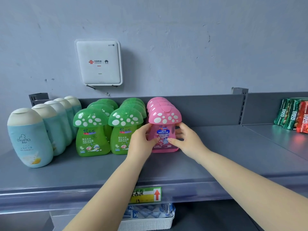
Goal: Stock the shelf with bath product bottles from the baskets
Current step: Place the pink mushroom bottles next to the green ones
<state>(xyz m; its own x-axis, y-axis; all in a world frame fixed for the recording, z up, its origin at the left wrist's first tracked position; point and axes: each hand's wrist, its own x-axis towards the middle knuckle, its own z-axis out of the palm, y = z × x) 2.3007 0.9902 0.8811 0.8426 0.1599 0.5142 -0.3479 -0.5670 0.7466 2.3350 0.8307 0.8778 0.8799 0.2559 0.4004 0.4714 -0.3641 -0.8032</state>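
Observation:
A pink mushroom-shaped bottle (164,129) stands at the front of a row of pink ones on the grey shelf (225,155). My left hand (141,142) grips its left side, and my right hand (185,139) grips its right side, thumbs on the label. To the left stand two rows of green mushroom bottles (91,132) and a row of pale blue bottles with cream caps (28,139). A white basket (150,220) with packets shows below the shelf edge.
Bare shelf surface stretches to the right of the pink row up to a divider post (240,105). Green and red snack packets (293,114) stand on the neighbouring shelf at far right. A white router box (99,62) hangs on the wall. A price tag (145,195) sits on the shelf lip.

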